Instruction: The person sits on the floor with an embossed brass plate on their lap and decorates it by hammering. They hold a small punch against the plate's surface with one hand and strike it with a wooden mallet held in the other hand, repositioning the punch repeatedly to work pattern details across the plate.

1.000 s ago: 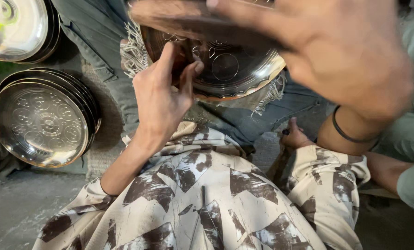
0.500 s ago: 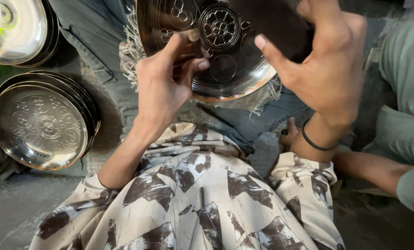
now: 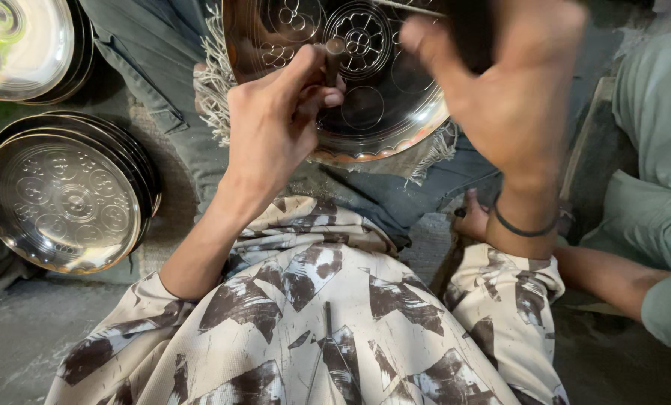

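While the right hand [image 3: 519, 97] has dropped lower than half a second ago, uncovering more of the engraved metal plate [image 3: 350, 82] resting across the lap, the left hand [image 3: 275, 124] stays put; stacked engraved plates [image 3: 61, 202] sit well apart at left, another person's arm [image 3: 613, 274] crowds the right; left fingers pinch a small metal punch [image 3: 332, 61] upright on the plate; right fingers curl around a dark, blurred object.

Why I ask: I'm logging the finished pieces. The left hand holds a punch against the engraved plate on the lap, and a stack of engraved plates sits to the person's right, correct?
Not quite. In the head view the stack of engraved plates lies to the person's left, not right. The rest stands: the left hand holds a punch against the engraved plate on the lap.
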The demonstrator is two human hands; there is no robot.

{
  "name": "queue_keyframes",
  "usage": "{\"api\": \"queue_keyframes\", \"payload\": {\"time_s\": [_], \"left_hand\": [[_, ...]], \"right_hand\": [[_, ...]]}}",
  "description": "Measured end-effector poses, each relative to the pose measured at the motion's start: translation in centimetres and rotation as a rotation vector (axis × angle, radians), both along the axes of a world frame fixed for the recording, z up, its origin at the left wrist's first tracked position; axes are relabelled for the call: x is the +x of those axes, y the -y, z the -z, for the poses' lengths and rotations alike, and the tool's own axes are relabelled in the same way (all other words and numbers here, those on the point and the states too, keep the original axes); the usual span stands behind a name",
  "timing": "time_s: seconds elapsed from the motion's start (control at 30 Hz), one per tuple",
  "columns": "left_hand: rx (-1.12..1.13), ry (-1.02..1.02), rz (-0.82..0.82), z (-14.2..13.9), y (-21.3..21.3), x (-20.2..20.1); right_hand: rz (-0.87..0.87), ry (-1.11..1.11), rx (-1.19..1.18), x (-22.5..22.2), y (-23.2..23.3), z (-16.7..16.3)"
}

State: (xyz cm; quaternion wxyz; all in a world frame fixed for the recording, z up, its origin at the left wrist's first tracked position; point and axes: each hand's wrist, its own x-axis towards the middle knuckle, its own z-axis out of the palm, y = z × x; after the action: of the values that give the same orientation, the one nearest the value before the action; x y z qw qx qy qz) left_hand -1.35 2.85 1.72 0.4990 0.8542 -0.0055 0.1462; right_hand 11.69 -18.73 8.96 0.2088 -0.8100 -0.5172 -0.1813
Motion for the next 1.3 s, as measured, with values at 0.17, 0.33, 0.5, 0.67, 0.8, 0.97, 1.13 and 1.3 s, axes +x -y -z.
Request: {"api": "queue_keyframes", "payload": {"time_s": [0.17,0.33,0.5,0.67,0.8,0.97,1.13,1.3], "left_hand": [[0.048,0.003,-0.016,0.1,0.1,0.1],[0.097,-0.005,-0.092,0.1,0.4,0.0],[0.101,-0.027,-0.083,-0.2,0.4,-0.1],[0.106,-0.019,-0.071,-0.6,0.1,-0.2],[0.134,0.017,-0.038,-0.6,0.0,-0.1],[0.104,-0.029,0.016,-0.5,-0.2,0.2],[0.096,-0.012,0.105,-1.0,-0.7,0.8],[0.139,-0.094,0.201,-1.2,-1.2,1.6]], "right_hand": [[-0.06,-0.015,-0.129,0.2,1.2,-0.5],[-0.022,0.009,-0.357,0.3,0.8,-2.2],[-0.033,0.026,-0.447,-0.2,0.7,-2.3],[-0.006,-0.02,-0.349,-0.1,0.1,-1.0],[-0.007,-0.002,-0.277,-0.5,0.1,-1.4],[0.032,-0.108,-0.381,-1.3,0.5,-2.2],[0.11,-0.211,-0.237,-1.9,0.6,-1.6],[0.175,-0.223,-0.213,-3.4,3.2,0.0]]}}
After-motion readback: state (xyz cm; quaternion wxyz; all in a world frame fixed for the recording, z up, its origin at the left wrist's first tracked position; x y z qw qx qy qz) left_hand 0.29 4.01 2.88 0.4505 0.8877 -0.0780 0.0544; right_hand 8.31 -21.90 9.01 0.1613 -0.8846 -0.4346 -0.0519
